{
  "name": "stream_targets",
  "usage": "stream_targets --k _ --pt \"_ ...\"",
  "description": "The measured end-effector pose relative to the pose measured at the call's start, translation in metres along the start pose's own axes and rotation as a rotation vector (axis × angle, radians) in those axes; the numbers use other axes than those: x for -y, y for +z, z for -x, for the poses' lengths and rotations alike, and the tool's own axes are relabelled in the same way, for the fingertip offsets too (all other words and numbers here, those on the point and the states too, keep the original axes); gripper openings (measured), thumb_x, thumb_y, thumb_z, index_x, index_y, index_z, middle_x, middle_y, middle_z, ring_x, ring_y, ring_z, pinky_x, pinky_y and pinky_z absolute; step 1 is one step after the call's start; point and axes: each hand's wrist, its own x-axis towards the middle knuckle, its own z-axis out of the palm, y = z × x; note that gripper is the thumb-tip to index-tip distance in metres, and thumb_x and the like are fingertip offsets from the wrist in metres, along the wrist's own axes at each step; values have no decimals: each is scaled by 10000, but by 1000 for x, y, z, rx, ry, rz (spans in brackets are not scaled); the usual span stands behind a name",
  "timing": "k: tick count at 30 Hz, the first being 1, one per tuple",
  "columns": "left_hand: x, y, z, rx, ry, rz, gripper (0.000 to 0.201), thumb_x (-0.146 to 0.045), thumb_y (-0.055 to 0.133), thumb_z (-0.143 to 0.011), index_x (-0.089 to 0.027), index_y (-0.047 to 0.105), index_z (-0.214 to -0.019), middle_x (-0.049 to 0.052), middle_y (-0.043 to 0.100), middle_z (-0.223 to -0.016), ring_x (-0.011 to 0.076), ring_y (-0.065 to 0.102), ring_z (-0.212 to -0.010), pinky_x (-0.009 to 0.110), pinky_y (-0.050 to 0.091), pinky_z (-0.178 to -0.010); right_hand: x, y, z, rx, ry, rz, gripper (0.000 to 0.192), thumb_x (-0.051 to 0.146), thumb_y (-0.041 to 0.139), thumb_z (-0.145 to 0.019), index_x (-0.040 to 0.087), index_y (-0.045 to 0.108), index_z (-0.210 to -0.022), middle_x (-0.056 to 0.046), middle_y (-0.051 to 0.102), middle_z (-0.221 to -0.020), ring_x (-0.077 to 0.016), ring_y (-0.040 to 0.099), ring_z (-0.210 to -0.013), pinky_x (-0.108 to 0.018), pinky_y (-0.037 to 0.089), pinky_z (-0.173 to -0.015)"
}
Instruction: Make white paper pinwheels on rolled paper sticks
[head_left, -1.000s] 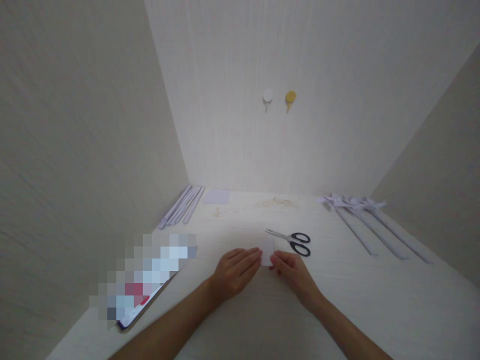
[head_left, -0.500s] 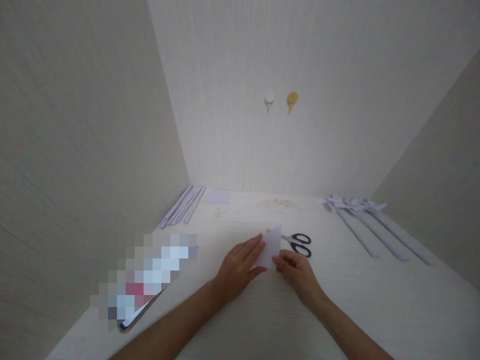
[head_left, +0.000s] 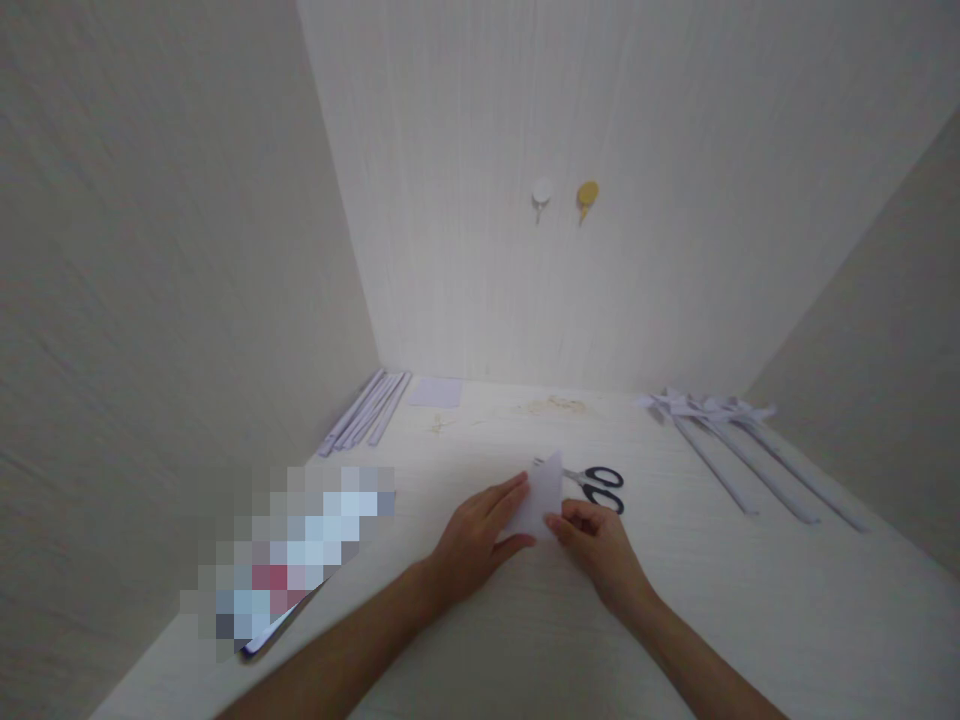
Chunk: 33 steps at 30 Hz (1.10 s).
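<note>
Both hands are down on the pale table [head_left: 750, 600], working one small white paper piece [head_left: 541, 500] right at the middle. The left hand [head_left: 476, 535] lies with fingers stretched out along the paper's left edge, thumb tucked under its lower corner, so it reads as a light pinch-and-press on that side. The right hand [head_left: 596, 540] is curled, fingertips gripping the paper's lower right corner. So the sheet is shared, held between the two, neither hand released.

The paper stands up as a triangle: its point rises away from the person, and its long axis runs from the near edge, where the hands meet, up and away toward the wall. It sits directly ahead of both hands, dead between them, with the left fingers reaching further up its side than the right.

Just behind the paper's tip lie black-handled scissors [head_left: 596, 485], blades partly hidden by it, nearer the right hand. Further right, well apart, lies a fan of rolled paper sticks [head_left: 739, 450]. At the far left corner, more paper strips [head_left: 367, 415] lie beside a small flat sheet [head_left: 435, 392]. Two round hooks, white [head_left: 541, 193] and yellow [head_left: 587, 193], sit on the back wall.
</note>
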Motion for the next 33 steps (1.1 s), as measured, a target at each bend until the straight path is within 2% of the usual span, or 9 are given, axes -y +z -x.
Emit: stream_targets --k 7,15,18,21,24,28,33 --pt "-4 -5 -1 98 -221 232 506 -336 501 -736 -174 337 -1186 119 485 -1167 183 467 -1047 344 423 -849 -2 0 -2 -44 10 -39 323 400 635 -585 159 432 -513 66 350 -447 -53 286 -414 -197 193 -392" --pt "-7 -5 -8 79 -597 805 436 -287 536 -715 -182 390 -1112 114 572 -1040 175 551 -896 311 441 -751 5 -3 -4 40 25 -43 302 355 660 -500 168 432 -437 54 417 -410 -63 336 -395 -203 245 -390" --pt "-5 -3 -10 97 -718 940 422 -282 571 -681 -160 421 -1056 101 597 -970 153 575 -792 274 443 -678 5 -3 -5 62 36 -38 255 303 664 -470 163 457 -419 48 443 -409 -64 350 -391 -201 255 -386" --pt "-3 -2 -11 99 -784 1040 416 -289 598 -651 -149 448 -1013 82 609 -913 134 568 -732 254 425 -646 2 -4 -6 88 25 -22 215 269 656 -480 153 484 -424 45 455 -420 -61 354 -395 -198 259 -393" --pt "-2 -1 -12 92 -785 1135 393 -309 599 -646 -133 474 -975 67 610 -843 116 552 -683 243 406 -629 0 -4 -6 131 9 5 167 258 651 -508 143 537 -465 34 483 -448 -68 377 -411 -200 278 -407" --pt "-1 0 -12 86 -789 1156 368 -333 595 -643 -136 497 -938 39 593 -786 104 533 -646 229 392 -596 2 -4 -4 231 -46 -19 161 302 623 -577 143 603 -596 10 544 -539 -94 441 -475 -213 341 -459" --pt "2 2 -11 8 -830 907 339 -409 456 -734 -135 517 -923 -4 547 -657 93 491 -576 197 359 -500 7 -6 -1 318 -55 -102 177 285 587 -611 142 614 -710 -7 587 -641 -141 509 -587 -255 400 -572"
